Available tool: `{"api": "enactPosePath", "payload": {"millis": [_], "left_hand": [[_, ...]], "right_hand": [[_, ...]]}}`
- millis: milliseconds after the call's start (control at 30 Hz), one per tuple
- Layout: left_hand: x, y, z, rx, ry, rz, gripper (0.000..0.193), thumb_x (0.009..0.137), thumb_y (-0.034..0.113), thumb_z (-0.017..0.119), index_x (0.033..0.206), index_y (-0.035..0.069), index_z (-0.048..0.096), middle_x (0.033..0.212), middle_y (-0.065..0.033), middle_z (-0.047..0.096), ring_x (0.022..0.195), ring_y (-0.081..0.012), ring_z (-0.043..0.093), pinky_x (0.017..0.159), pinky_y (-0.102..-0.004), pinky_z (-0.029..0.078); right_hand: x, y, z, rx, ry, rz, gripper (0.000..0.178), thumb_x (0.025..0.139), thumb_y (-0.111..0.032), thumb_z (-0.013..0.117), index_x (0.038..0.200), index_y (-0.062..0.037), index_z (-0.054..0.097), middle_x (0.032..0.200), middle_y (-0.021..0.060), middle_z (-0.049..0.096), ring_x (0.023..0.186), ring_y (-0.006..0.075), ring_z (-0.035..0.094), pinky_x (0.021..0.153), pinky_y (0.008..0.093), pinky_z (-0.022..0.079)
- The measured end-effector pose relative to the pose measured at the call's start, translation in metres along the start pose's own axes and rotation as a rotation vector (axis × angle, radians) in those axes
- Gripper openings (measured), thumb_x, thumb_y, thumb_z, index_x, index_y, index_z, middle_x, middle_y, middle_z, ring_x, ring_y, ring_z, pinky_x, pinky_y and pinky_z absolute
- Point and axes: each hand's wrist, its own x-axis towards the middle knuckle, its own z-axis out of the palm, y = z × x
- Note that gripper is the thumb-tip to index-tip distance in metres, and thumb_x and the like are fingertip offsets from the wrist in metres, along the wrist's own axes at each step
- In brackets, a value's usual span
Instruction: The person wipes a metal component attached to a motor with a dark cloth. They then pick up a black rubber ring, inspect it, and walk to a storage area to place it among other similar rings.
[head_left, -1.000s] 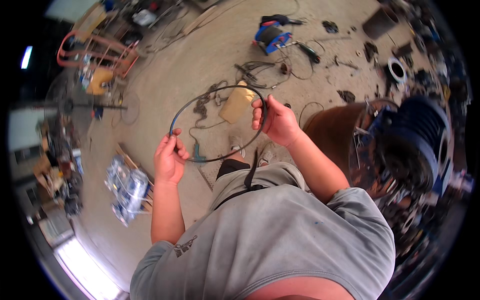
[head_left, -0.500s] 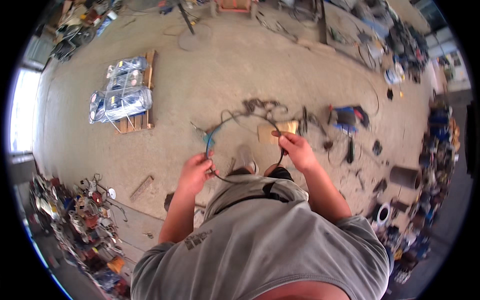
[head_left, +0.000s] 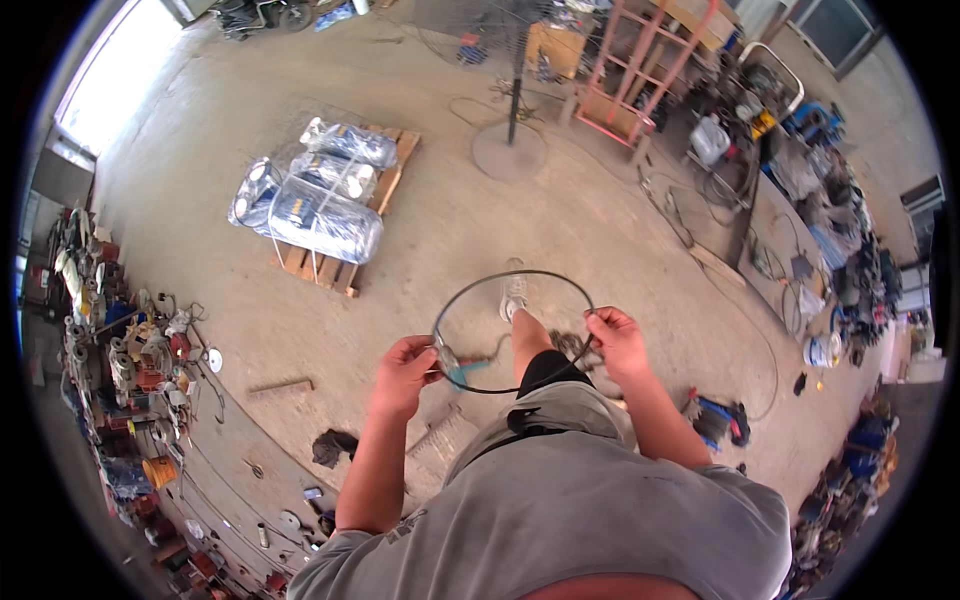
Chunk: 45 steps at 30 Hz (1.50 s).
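Between my two hands I carry a thin dark hoop, like a cable or rubber ring (head_left: 515, 273), in front of my waist. At its left side my left hand (head_left: 408, 372) pinches it between thumb and fingers. My right hand (head_left: 615, 340) grips the opposite side the same way. The hoop keeps a wide oval, and the floor and one of my shoes (head_left: 514, 297) show through it. Below it on the floor lies a teal-handled tool (head_left: 468, 371), partly seen through the ring.
Plastic-wrapped blue machines (head_left: 325, 215) stand on a wooden pallet (head_left: 345, 275) ahead left. A fan stand with round base (head_left: 508, 150) is farther ahead, beside a red hand truck (head_left: 640, 75). Piled parts (head_left: 130, 350) line the left. A blue-red tool (head_left: 718, 418) lies right.
I have stepped forward and turned rightward; the pallet now sits closer, and the fan stand and hand truck show fully. Both hands still hold the hoop.
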Motion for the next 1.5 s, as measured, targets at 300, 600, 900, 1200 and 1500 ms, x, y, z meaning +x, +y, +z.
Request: {"api": "enactPosePath", "payload": {"millis": [300,600,900,1200,1500], "left_hand": [[0.138,-0.018,-0.066,0.436,0.122,-0.411,0.065,0.106,0.044,0.053,0.158,0.009,0.039,0.147,-0.0145,0.057,0.139,-0.0269,0.050,0.116,-0.0384,0.038],[0.258,0.082,-0.078,-0.364,0.374,-0.449,0.064,0.107,0.046,0.050,0.158,0.009,0.038,0.151,-0.0149,0.053,0.140,-0.0276,0.049,0.117,-0.0385,0.038],[0.458,0.215,-0.217,-1.092,0.440,-0.225,0.064,0.108,0.047,0.046,0.158,0.008,0.037,0.154,-0.0152,0.050,0.142,-0.0283,0.047,0.118,-0.0387,0.037],[0.600,0.448,-0.279,-0.613,0.364,-0.349,0.061,0.111,0.045,0.032,0.156,0.004,0.038,0.157,-0.0149,0.046,0.143,-0.0285,0.045,0.120,-0.0417,0.034],[0.974,0.636,-0.326,-0.290,0.367,-0.458,0.062,0.111,0.047,0.029,0.149,0.002,0.045,0.150,-0.0161,0.052,0.141,-0.0286,0.048,0.117,-0.0427,0.036]], "right_hand": [[0.381,-0.113,0.159,-0.741,-0.387,-0.124,0.023,0.093,-0.020,0.073,0.099,0.0010,0.069,0.088,0.0041,0.069,0.079,0.0119,0.065,0.072,0.0285,0.052],[0.670,-0.050,0.448,-1.156,-0.744,0.121,0.035,0.091,-0.036,0.068,0.091,-0.0005,0.070,0.085,0.0146,0.072,0.081,0.0280,0.072,0.070,0.0422,0.055],[0.950,-0.075,0.641,-1.045,-0.068,-0.145,0.057,0.092,-0.054,0.064,0.108,0.0003,0.072,0.102,0.0191,0.075,0.099,0.0349,0.071,0.087,0.0450,0.053],[1.183,-0.175,0.604,-0.539,0.546,0.030,0.048,0.098,-0.048,0.066,0.109,-0.0016,0.068,0.092,0.0135,0.070,0.073,0.0219,0.063,0.063,0.0374,0.050],[1.376,-0.224,0.547,-0.148,0.816,0.394,0.031,0.098,-0.035,0.066,0.090,-0.0047,0.064,0.063,0.0077,0.055,0.046,0.0190,0.050,0.043,0.0366,0.038]]}}
